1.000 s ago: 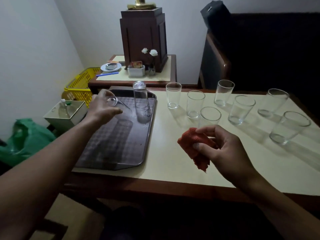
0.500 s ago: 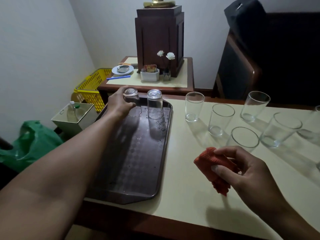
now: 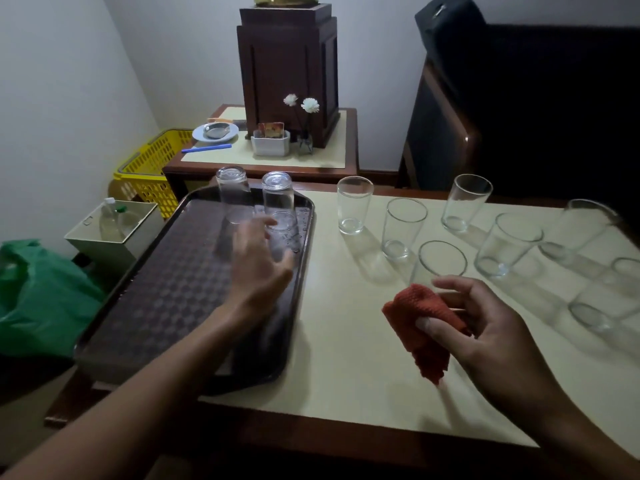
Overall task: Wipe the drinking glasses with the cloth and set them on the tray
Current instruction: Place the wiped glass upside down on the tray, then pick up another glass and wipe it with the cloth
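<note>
Curled fingers of the right hand (image 3: 491, 327) pinch the soft red cloth (image 3: 426, 327); the left hand (image 3: 259, 261), blurred, hangs loose and empty over the tray (image 3: 156, 289), with two glasses (image 3: 277, 199) upside down at its 12 o'clock. The nearest upright glass (image 3: 441, 263), at the cloth's 12 o'clock, looks slippery and fragile: better to grip around its middle.

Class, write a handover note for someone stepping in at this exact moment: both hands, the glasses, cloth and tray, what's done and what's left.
Left hand: open, empty, over the tray.
Right hand: grips the red cloth above the table.
Done: first inverted glass and second inverted glass stand side by side at the tray's far end.
Left: the upright glasses on the table, right of the tray, need wiping and moving. The nearest upright glass is just beyond the cloth.
</note>
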Tool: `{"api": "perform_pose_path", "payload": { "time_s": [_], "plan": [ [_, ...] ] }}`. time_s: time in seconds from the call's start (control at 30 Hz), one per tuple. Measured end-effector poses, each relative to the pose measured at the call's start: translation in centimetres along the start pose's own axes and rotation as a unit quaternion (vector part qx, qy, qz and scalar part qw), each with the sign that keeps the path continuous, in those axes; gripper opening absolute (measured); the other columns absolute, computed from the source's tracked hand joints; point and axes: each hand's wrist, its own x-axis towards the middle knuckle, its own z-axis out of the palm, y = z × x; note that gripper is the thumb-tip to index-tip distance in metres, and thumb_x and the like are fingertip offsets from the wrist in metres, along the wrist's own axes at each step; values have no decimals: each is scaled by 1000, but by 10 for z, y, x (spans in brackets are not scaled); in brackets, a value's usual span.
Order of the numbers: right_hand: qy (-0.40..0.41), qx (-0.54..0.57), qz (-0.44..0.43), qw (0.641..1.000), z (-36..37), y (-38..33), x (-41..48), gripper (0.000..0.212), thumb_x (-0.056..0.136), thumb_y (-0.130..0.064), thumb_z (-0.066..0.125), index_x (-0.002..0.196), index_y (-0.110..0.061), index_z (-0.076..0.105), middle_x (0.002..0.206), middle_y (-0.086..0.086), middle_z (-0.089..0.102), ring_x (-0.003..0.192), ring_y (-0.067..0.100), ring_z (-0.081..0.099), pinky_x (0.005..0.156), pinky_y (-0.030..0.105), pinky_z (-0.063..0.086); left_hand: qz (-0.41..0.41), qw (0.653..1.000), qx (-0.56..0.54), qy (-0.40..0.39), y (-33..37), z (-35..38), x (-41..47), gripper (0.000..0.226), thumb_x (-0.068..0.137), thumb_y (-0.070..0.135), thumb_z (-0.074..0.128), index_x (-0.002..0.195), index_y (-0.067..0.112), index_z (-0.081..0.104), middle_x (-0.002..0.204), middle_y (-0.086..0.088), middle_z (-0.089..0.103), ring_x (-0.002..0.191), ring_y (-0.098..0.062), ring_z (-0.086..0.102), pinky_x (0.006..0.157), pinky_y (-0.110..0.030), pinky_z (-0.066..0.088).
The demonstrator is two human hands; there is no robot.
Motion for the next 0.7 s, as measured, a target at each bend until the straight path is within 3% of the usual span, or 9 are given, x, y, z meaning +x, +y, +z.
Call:
{"api": "perform_pose_path", "payload": {
  "time_s": [0.13,0.27,0.33,0.4,0.5,0.6,0.7],
  "plan": [
    [34,-20,-27,999,-29,-4,-14,33,97,-5,72,112,-34,77,101,-2,81,81,24,79,68,43,64,-4,978,-66,-196,62,38,-41,54,80,28,83,128,25,58,118,-2,58,104,-13,58,93,-35,53],
    [88,7,-10,996,-67,-7,-32,40,94,-1,71,110,-37,79,98,-4,79,79,24,77,63,38,66,-9,945,-91,-315,110,88,-55,106,66,42,96,154,25,38,146,0,52,129,-17,53,106,-40,51],
    [100,27,0,995,-84,-5,-40,44,94,-2,72,117,-38,75,100,-3,79,79,24,77,65,37,64,-25,943,-109,-315,122,110,-58,112,61,46,97,154,24,38,148,1,52,132,-19,54,108,-40,49],
    [110,63,13,992,-96,-1,-47,40,95,-5,72,125,-32,69,101,4,80,79,30,78,69,46,62,-41,949,-132,-284,126,124,-60,90,65,42,96,142,23,53,139,2,60,127,-20,58,104,-33,49],
    [125,99,19,987,-106,1,-56,23,101,-18,68,117,-34,74,107,4,79,93,28,78,80,50,66,-23,961,-147,-234,133,121,-69,56,69,30,93,116,27,63,116,11,67,110,-15,64,86,-24,50],
    [142,173,29,974,-109,-8,-60,24,103,-19,64,118,-35,73,118,4,74,106,28,77,81,52,67,23,957,-149,-249,146,95,-89,54,70,30,92,113,33,59,107,14,67,99,-3,64,79,-20,52],
    [132,185,1,974,-103,-17,-66,27,98,-16,71,119,-32,70,112,2,77,103,27,79,78,45,67,98,950,-127,-266,157,58,-112,66,70,31,94,127,36,62,115,17,66,107,5,61,89,-15,50]
  ]
}}
